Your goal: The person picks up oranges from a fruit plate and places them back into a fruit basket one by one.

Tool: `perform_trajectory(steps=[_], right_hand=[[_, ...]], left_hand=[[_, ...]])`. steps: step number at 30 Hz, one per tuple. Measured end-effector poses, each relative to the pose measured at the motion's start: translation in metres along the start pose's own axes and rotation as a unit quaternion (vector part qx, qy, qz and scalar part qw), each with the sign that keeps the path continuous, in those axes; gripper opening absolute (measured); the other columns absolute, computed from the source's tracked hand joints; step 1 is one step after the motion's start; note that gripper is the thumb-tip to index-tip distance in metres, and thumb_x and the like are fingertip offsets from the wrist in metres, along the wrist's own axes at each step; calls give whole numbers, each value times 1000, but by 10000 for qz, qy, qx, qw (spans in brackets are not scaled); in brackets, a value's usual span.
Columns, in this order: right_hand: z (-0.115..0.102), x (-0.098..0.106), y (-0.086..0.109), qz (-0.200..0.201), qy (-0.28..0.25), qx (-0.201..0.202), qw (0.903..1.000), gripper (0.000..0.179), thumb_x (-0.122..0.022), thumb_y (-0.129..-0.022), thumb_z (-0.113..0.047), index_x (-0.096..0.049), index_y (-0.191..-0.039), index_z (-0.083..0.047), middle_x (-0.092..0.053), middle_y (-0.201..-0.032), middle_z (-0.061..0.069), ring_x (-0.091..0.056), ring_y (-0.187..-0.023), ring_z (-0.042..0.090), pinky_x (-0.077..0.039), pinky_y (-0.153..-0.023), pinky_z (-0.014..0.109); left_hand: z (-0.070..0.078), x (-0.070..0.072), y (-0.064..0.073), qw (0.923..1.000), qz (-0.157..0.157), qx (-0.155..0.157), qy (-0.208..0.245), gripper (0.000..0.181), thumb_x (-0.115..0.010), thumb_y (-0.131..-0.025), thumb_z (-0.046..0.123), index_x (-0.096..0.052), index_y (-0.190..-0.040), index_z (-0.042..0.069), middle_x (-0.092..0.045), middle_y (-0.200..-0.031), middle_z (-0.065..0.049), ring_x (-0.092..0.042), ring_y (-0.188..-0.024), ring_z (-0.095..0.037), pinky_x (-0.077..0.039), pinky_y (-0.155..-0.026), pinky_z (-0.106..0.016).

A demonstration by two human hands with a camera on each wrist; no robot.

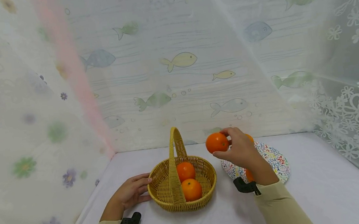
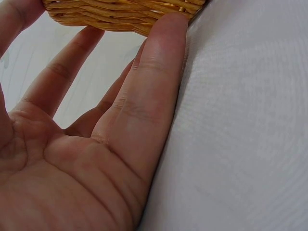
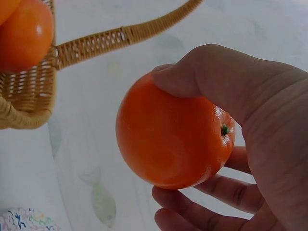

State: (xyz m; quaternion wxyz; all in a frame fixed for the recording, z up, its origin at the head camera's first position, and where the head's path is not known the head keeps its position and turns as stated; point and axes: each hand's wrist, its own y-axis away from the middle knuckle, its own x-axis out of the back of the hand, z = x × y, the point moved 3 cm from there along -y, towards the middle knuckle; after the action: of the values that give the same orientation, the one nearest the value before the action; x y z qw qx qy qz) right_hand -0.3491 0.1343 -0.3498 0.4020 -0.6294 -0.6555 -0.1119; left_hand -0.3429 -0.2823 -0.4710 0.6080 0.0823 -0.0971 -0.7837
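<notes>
A yellow wicker basket point(image 1: 192, 206) with a tall arched handle stands on the table, holding two oranges, one farther back point(image 1: 186, 171) and one nearer point(image 1: 192, 190). My left hand point(image 1: 133, 192) rests beside its left side, the fairly straight fingertips touching the wicker; the little-finger side lies along the tabletop in the left wrist view. Raised to the right of the basket, my right hand point(image 1: 242, 150) grips another orange point(image 1: 216, 142) between thumb and fingers. In the right wrist view this orange point(image 3: 168, 137) shows a small green stem spot.
Behind and below my right hand lies a round plate point(image 1: 276, 158) with a colourful pattern. Parts of two oranges show there, one at the back point(image 1: 250, 138) and one nearer point(image 1: 249, 175), both partly hidden by the hand and wrist. Patterned curtains point(image 1: 177, 90) enclose the white table point(image 1: 311, 178).
</notes>
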Motion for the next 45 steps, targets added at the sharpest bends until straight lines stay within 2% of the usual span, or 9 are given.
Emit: perform_trajectory(steps=[16,23,29,35,45], right_hand=[[-25,-26,3,-261,175,513,9982,71,-92,-77,-35,-56,-135,-15,-60,-131,1,-64,-106,21,-60,-88,39],[-34,-41,6,-581,41,410,9975,71,-93,-77,-34,-57,-136,-18,-59,-127,-4,-60,-107,17,-60,-91,37],[-37,-54,8,-824,-30,534,9952,69,-92,-77,-34,-57,-134,-18,-59,-124,-5,-58,-104,15,-59,-89,34],[-42,-64,10,-1024,14,659,9926,66,-91,-78,-36,-57,-133,-18,-58,-126,-5,-59,-105,15,-61,-88,37],[-50,-81,16,-1243,155,933,9877,64,-89,-80,-37,-57,-133,-19,-56,-129,-4,-61,-107,15,-62,-88,40]], left_hand=[[1,0,0,10000,16,15,-5,72,-71,-99,32,-41,-156,1,-67,-136,-9,-70,-115,-22,-61,-93,-50],[1,1,0,10000,27,35,14,72,-71,-98,32,-41,-156,1,-67,-137,-9,-70,-115,-22,-61,-93,-50],[2,1,-1,9999,71,95,-2,72,-72,-98,34,-42,-156,3,-66,-137,-9,-70,-116,-22,-60,-93,-50],[2,1,-2,9999,92,102,-33,74,-73,-97,36,-42,-156,4,-63,-142,-11,-69,-118,-23,-60,-93,-51],[1,0,0,9999,56,75,37,73,-72,-98,34,-41,-156,2,-65,-139,-9,-70,-117,-21,-60,-94,-51]])
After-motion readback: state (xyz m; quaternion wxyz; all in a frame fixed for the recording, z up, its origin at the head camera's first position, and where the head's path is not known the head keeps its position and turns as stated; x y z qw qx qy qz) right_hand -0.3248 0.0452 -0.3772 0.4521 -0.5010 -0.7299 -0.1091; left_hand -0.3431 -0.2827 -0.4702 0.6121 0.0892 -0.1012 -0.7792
